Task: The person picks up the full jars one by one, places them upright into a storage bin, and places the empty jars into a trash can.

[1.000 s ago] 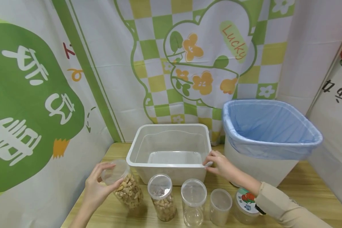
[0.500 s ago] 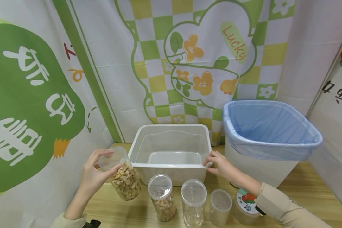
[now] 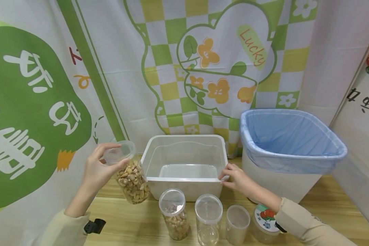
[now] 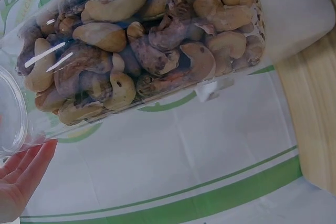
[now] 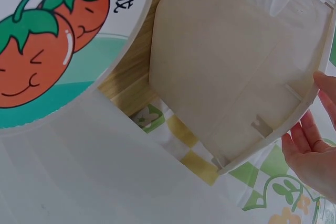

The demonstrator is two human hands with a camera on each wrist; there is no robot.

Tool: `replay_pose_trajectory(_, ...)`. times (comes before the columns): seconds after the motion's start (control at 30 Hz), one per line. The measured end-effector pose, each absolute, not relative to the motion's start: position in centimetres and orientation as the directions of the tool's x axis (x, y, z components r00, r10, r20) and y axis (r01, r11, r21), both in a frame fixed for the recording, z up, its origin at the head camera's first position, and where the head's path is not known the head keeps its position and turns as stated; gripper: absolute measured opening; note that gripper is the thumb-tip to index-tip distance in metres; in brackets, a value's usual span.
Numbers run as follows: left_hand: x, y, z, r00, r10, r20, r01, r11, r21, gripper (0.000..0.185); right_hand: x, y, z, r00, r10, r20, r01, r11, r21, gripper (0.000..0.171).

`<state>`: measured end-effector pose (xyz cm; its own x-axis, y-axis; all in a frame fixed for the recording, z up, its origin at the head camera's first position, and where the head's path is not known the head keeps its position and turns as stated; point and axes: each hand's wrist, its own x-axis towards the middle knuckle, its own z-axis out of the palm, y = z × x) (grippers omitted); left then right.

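Note:
My left hand (image 3: 96, 171) grips a clear plastic jar of cashews (image 3: 133, 182) round its translucent lid, thumb on one side and fingers on the other. The jar leans, its lid toward the left, and hangs beside the left end of a pale grey plastic tub (image 3: 184, 191). In the left wrist view, cashews (image 4: 100, 85) fill most of the jar, and fingertips (image 4: 39, 163) show under the lid end. My right hand (image 3: 238, 177) pinches the tub's front right rim; the right wrist view shows its thumb and fingers on either side of that rim (image 5: 294, 124).
In front of the tub stand another nut jar (image 3: 177, 225), a lidded clear jar (image 3: 208, 213), a smaller jar (image 3: 238, 222) and a jar with a tomato-print lid (image 3: 265, 220). A white bin with a blue liner (image 3: 295, 160) stands at the right.
The left hand has raised the cashew jar up and slightly left, from the table's front left to beside the tub. My right hand stays on the rim.

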<state>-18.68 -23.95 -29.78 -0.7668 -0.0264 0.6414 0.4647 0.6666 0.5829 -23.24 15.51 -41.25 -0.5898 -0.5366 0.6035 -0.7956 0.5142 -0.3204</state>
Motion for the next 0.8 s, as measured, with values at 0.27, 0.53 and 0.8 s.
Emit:
replay_pose_trajectory(0.27, -19.6, -22.7, -27.3, -0.791, 0.037, 0.611, 0.473, 0.671, 0.572, 0.041, -23.2, 15.7, -41.3, -0.583, -0.535, 0.612, -0.798, 0.519, -0.306, 0.021)
replay_pose_trajectory(0.53, -22.3, -21.4, -26.7, -0.795, 0.079, 0.602, 0.485, 0.679, 0.551, 0.044, -23.3, 15.7, -41.2, -0.583, -0.553, 0.595, -0.801, 0.513, -0.308, 0.020)
replay_pose_trajectory(0.8, -24.9, -20.2, -26.7, -0.845, 0.072, 0.531, 0.435, 0.670, 0.602, 0.050, -23.4, 15.6, -41.4, -0.577, -0.551, 0.603, -0.804, 0.513, -0.301, 0.021)
